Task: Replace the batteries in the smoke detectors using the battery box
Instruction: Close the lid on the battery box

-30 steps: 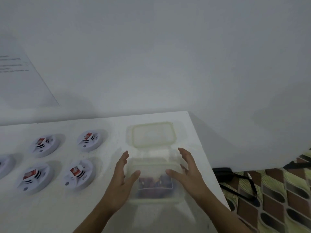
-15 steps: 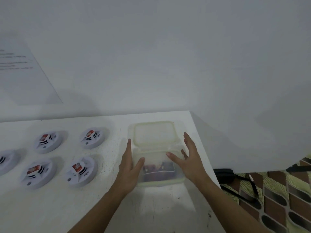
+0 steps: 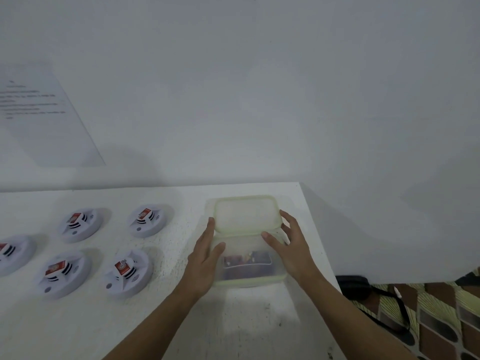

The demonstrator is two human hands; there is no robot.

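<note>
A clear plastic battery box (image 3: 246, 268) with dark and red batteries inside stands near the right end of the white table (image 3: 233, 320). Its pale green-rimmed lid (image 3: 246, 213) lies just behind it, and its near edge overlaps the box's back rim. My left hand (image 3: 205, 258) lies flat against the box's left side with the thumb on the top rim. My right hand (image 3: 291, 248) presses the right side the same way. Several white round smoke detectors lie to the left, each with a red-and-white battery on top, such as one (image 3: 149, 220) and another (image 3: 128, 272).
The table's right edge runs close beside my right hand. Past it, on the floor, lie a black strapped bag (image 3: 353, 285) and a patterned mat (image 3: 441, 320). A printed sheet (image 3: 39, 113) hangs on the white wall at the left.
My hands closed in on the box's sides, and it slid away from me until its back rim met the lid.
</note>
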